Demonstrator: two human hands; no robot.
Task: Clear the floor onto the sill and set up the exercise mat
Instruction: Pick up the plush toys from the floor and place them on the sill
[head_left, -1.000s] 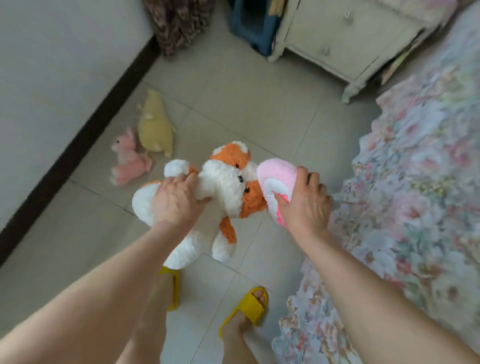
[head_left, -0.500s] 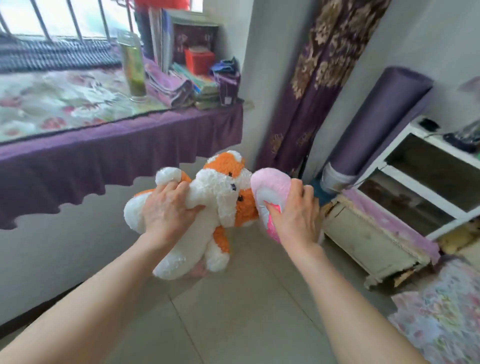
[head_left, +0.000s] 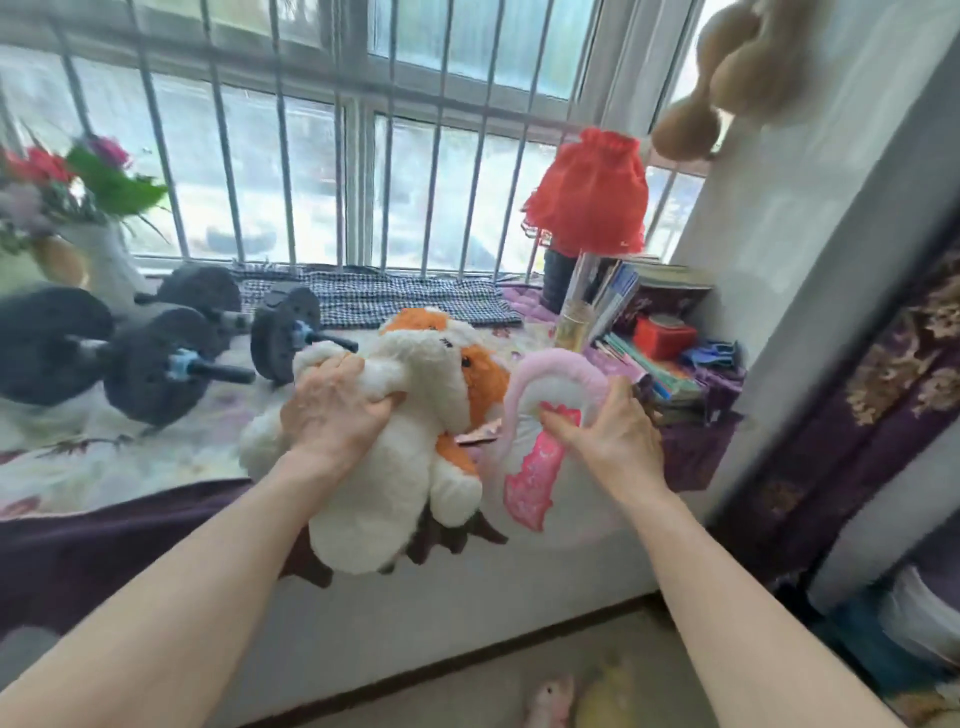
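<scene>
My left hand (head_left: 332, 410) grips a white and orange plush dog (head_left: 400, 447), held over the front edge of the window sill (head_left: 104, 467), which is covered with a floral cloth and a purple frill. My right hand (head_left: 608, 436) holds a pink and white plush toy (head_left: 535, 467) just right of the dog, also at the sill's edge. On the floor at the bottom of the view lie a small pink plush (head_left: 550, 701) and a yellow plush (head_left: 608, 696). The purple mat is out of view.
Black dumbbells (head_left: 156, 353) lie on the sill's left part, beside a white vase of flowers (head_left: 98, 249). A checked cloth (head_left: 395, 296) lies at the back. Books (head_left: 649, 364), a glass jar (head_left: 574, 325) and a red-shaded lamp (head_left: 592, 202) crowd the right end. A purple curtain (head_left: 878, 395) hangs at right.
My view has risen from the floor to the sill. Both hands have carried the two plush toys up and forward, from below the sill's frill to above its front edge.
</scene>
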